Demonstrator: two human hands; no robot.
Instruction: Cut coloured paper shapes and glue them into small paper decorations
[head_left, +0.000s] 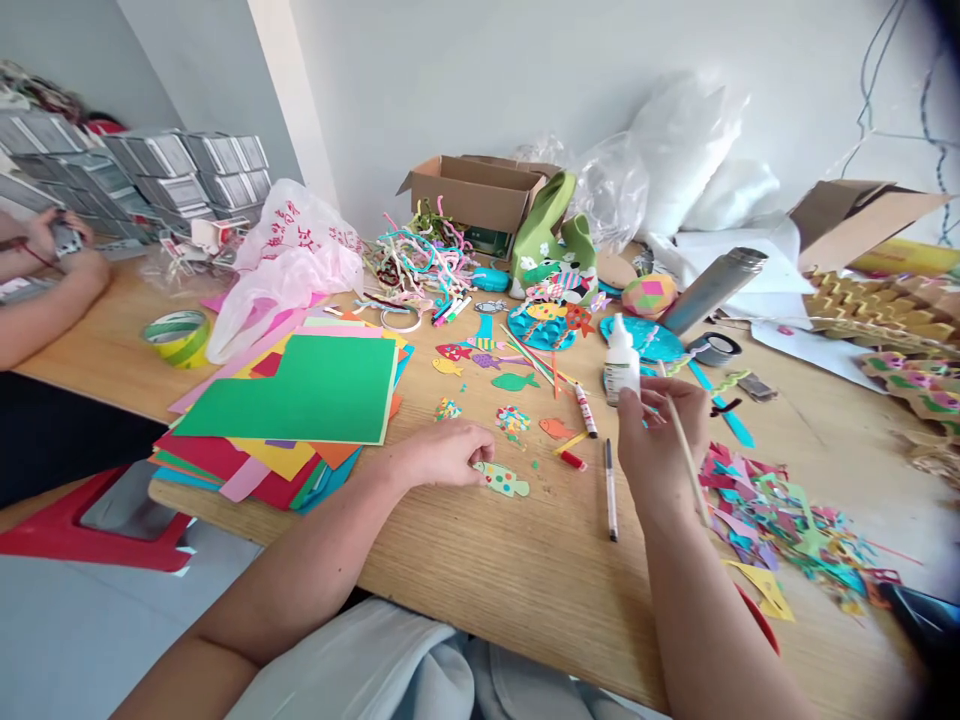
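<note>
lettering about, none i can read
red characters mark the pale plastic bag [300,275], blurred; the white bottle [622,372] has label print too small.

Pale green paper fish [504,480] with multicoloured dots, orange fish [556,429], white bottle [621,368], bright green sheet [315,395]

A plain, pale grey wall [450,80] rises behind the far edge of the wooden surface [457,550], with a jutting wall corner [274,70], one side brightly lit, behind its left part. Below the rounded near left corner, a red stool [52,540] stands on a light grey floor [60,620]. Pale glare whitens the surface toward its right edge.
</note>
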